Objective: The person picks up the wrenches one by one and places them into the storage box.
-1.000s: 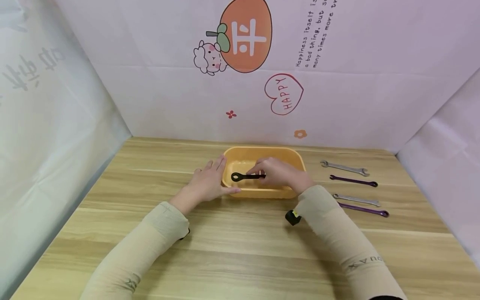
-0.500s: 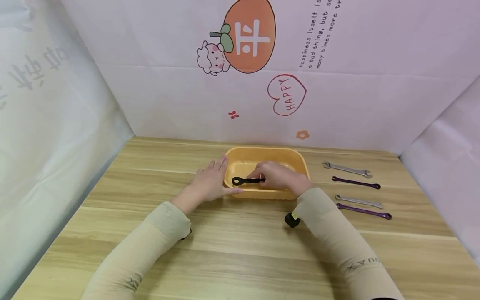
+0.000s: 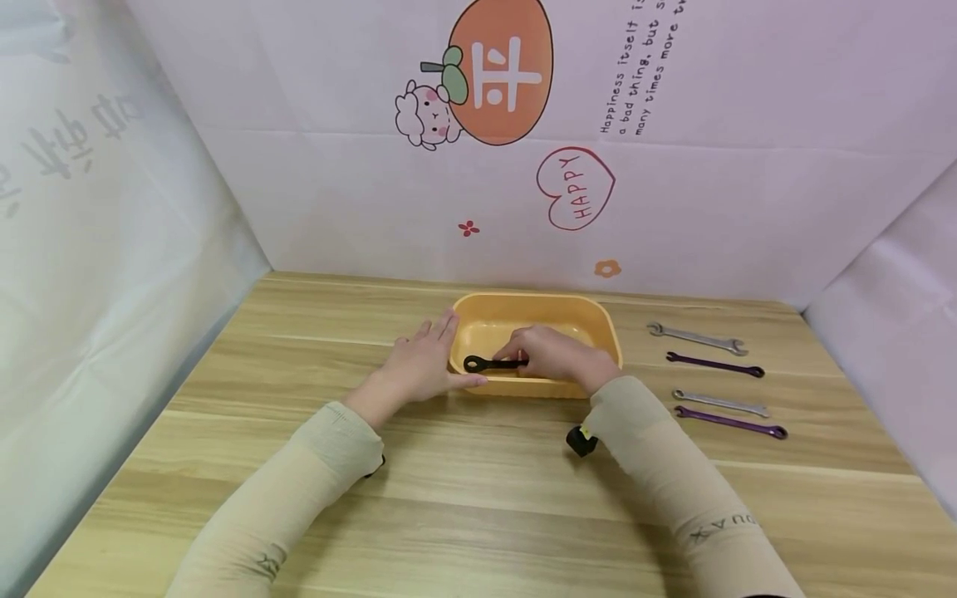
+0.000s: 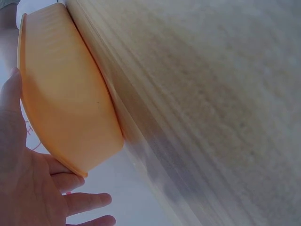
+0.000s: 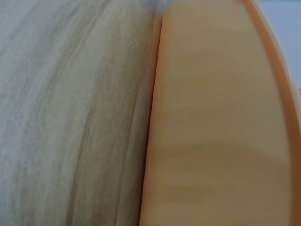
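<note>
A yellow-orange plastic tub stands on the wooden table against the back wall. My left hand braces its left corner, thumb along the near rim and fingers stretched at the left end. The left wrist view shows the thumb and index finger touching the rim of the tub, the other fingers extended. Inside the tub my right hand pinches a black wrench, its ring end pointing left. My fingers cover its other end. Only the tub's outer wall and the table appear in the right wrist view.
Right of the tub lie a silver open-end wrench, a dark purple wrench, a smaller silver wrench and a purple wrench. A black blocky thing with a yellow-green mark sits beside my right sleeve. Something dark shows beside my left cuff.
My right hand and the black wrench have gone slightly lower, toward the tub's near side. The left hand keeps its place on the tub. The whole view has shifted a little.
</note>
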The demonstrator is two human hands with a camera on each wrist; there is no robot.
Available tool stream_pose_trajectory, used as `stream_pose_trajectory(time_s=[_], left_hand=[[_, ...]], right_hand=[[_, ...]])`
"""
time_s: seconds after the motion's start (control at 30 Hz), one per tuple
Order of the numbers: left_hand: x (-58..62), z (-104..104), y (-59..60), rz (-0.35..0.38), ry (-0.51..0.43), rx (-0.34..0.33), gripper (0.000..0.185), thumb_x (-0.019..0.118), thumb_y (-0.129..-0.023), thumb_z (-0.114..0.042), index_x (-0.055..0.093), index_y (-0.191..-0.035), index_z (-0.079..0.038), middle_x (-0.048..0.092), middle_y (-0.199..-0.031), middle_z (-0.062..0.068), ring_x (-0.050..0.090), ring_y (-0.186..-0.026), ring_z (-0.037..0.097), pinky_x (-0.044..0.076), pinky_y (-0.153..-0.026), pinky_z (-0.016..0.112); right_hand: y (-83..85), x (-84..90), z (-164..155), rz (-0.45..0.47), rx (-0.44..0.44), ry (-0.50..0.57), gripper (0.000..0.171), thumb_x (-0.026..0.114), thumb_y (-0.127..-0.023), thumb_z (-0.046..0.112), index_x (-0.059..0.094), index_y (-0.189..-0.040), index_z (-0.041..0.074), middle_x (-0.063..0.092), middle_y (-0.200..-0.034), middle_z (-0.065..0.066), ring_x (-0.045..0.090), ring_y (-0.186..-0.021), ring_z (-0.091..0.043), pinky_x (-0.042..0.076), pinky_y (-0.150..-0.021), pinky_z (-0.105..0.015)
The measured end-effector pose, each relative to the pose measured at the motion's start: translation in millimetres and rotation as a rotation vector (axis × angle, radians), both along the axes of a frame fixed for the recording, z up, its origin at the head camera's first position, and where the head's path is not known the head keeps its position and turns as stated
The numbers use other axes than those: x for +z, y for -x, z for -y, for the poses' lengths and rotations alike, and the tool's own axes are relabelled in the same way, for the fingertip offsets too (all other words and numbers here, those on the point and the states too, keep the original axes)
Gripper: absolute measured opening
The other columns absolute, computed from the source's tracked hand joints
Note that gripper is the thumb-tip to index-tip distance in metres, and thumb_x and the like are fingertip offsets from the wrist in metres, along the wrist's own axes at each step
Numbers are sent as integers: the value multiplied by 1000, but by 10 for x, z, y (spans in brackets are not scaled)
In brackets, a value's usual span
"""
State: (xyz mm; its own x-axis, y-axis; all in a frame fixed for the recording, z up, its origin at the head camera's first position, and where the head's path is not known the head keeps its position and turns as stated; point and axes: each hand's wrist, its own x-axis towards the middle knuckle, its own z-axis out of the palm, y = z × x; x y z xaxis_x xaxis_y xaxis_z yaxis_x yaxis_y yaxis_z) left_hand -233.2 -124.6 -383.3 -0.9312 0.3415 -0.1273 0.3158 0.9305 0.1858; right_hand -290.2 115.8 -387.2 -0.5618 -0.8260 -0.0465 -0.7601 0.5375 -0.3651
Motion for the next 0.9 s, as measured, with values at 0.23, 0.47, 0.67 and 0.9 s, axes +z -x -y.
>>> stream_pose_trajectory(time_s=[0.23, 0.47, 0.67, 0.9], left_hand=[[12, -2, -7, 4, 0, 7, 119, 52, -87, -82, 8, -165, -4, 5, -172, 9, 22, -152, 40, 34, -109, 67], [9, 0, -4, 3, 3, 2, 120, 53, -86, -83, 8, -165, -4, 5, -172, 9, 22, -152, 40, 34, -109, 67], [-12, -7, 5, 2, 8, 1, 120, 52, -86, -83, 7, -165, -4, 5, -172, 9, 22, -152, 39, 34, -110, 66], [-6, -1, 1, 2, 8, 4, 120, 52, -86, -84, 7, -165, -5, 4, -172, 9, 22, -152, 40, 34, -109, 67]], right_hand=[[8, -6, 16, 13, -2, 6, 39, 71, -89, -6, 76, -124, 8, 70, -99, 0, 61, -86, -14, 53, -80, -32], [-7, -29, 33, 58, -18, 23, 37, 71, -89, -8, 77, -122, 7, 73, -103, 0, 63, -88, -13, 55, -81, -32], [-6, -60, 34, 72, -30, 11, 35, 72, -90, -6, 77, -122, 9, 73, -102, 1, 63, -87, -12, 55, -81, -32], [10, -59, 40, 69, -14, 6, 34, 73, -91, -5, 77, -122, 8, 73, -104, 0, 64, -91, -12, 55, -85, -35]])
